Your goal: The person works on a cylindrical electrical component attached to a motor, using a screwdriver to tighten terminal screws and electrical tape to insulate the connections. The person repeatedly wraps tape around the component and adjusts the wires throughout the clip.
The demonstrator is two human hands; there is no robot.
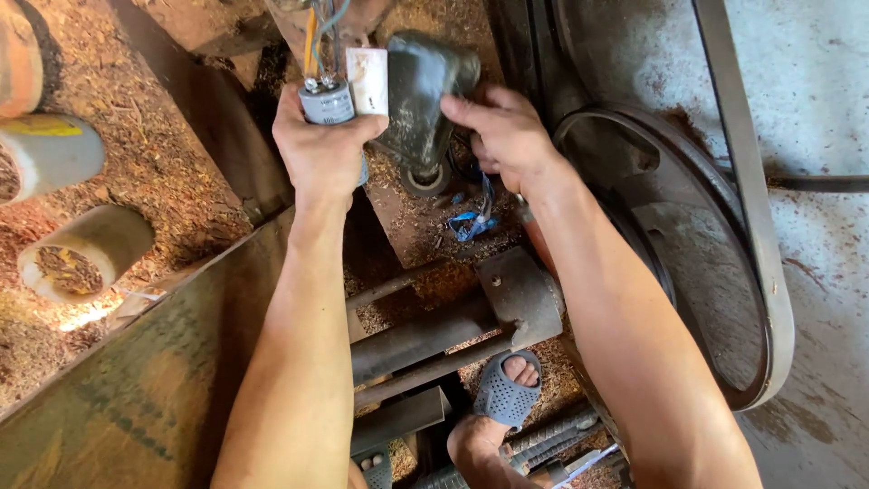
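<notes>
A small white label (pixel 367 80), rectangular and upright, sits just beside the top of the capacitor (pixel 328 103), a short silver-grey cylinder with metal terminals on its cap and orange and grey wires (pixel 319 32) rising from them. The left hand (pixel 321 149) has its fingers wrapped tight around that cylinder, holding it up over the sawdust-strewn floor (pixel 136 154). The right hand (pixel 507 136) presses curled fingers against a dark, dusty motor cover (pixel 421 91) next to it. A large belt wheel (pixel 715 263) lies at right.
</notes>
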